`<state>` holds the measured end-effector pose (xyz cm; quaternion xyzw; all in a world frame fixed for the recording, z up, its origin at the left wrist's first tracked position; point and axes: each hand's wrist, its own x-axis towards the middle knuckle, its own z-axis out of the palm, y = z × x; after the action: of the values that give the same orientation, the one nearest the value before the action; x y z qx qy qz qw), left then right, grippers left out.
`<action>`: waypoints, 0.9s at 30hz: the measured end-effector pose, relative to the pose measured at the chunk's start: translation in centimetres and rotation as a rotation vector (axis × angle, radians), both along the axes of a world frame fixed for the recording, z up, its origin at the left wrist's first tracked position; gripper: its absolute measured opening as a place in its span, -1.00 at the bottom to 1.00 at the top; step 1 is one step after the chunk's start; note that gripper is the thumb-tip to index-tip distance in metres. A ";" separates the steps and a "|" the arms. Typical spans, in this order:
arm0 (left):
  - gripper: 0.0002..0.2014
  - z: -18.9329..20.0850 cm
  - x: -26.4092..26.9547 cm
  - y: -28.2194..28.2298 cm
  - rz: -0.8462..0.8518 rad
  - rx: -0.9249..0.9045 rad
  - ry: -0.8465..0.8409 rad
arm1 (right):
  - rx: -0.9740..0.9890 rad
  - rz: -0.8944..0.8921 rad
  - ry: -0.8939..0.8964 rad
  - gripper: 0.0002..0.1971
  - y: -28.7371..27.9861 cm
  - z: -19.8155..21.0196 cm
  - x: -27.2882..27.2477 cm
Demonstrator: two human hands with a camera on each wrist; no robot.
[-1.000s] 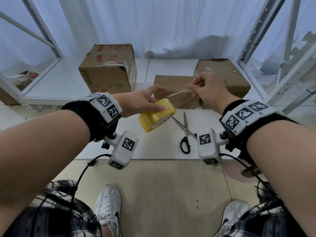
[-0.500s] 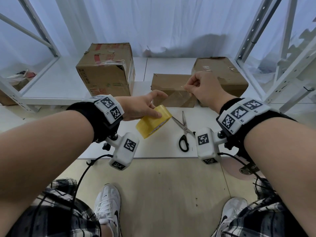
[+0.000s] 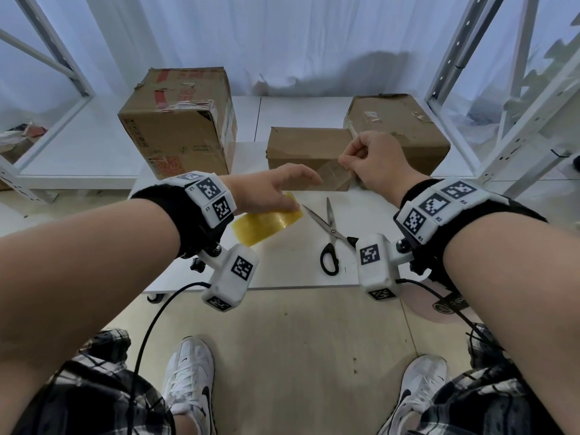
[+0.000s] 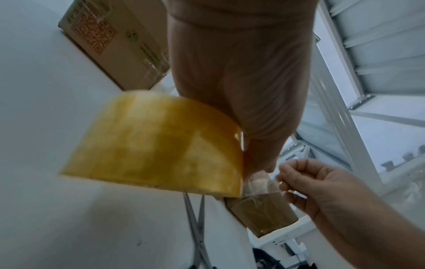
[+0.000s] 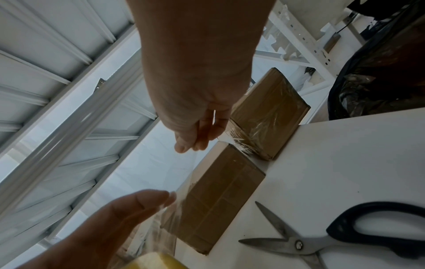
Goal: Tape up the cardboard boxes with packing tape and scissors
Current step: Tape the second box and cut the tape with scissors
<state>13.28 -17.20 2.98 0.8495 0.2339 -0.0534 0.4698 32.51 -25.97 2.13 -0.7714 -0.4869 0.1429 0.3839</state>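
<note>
So I've dropped the yellow tape roll [image 3: 266, 224] lower than a second ago; my left hand [image 3: 266, 193] grips it, my right hand [image 3: 373, 161] pinches the clear tape strip [image 3: 332, 175] just past the left fingertips. Enough's pulled out for the small cardboard box [image 3: 301, 146] behind it. Scissors [image 3: 329, 233] lie under my right hand, untouched.

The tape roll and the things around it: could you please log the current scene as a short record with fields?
left hand: holds the yellow tape roll above the white table
right hand: pinches the pulled-out clear tape strip
tape strip: stretched between both hands, in front of the small cardboard box
scissors: lying open on the table, untouched
other boxes: tall box back left, flat box back right
</note>
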 end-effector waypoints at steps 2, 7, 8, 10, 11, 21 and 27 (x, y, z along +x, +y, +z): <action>-0.45 0.2 0.0 0.3 -0.012 -0.035 -0.016 | 0.006 -0.016 0.026 -0.81 -0.1 0.0 0.2; -0.42 0.4 -0.1 0.6 -0.031 -0.069 -0.001 | 0.012 -0.017 0.075 -0.87 -0.4 0.1 0.1; -0.41 0.4 -0.1 0.6 -0.032 -0.059 0.006 | 0.004 -0.019 0.095 -0.89 -0.4 0.0 0.1; -0.41 0.7 -0.2 0.5 -0.037 -0.027 0.032 | -0.019 -0.025 0.137 -0.92 -0.6 -0.2 0.1; -0.41 0.8 -0.2 0.5 -0.042 -0.016 0.048 | -0.031 -0.026 0.156 -0.93 -0.6 -0.3 0.0; -0.43 1.4 -1.0 1.2 -0.063 0.068 0.193 | -0.202 -0.121 0.148 -0.42 -0.7 -0.1 -1.9; -0.42 1.0 -2.1 2.0 -0.011 0.096 0.237 | -0.775 0.031 -0.141 -0.79 -2.0 -1.2 -2.8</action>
<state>11.20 -15.25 3.95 0.8599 0.2856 -0.1449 0.3975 29.70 -27.95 0.95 -0.8596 -0.4338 0.2686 0.0274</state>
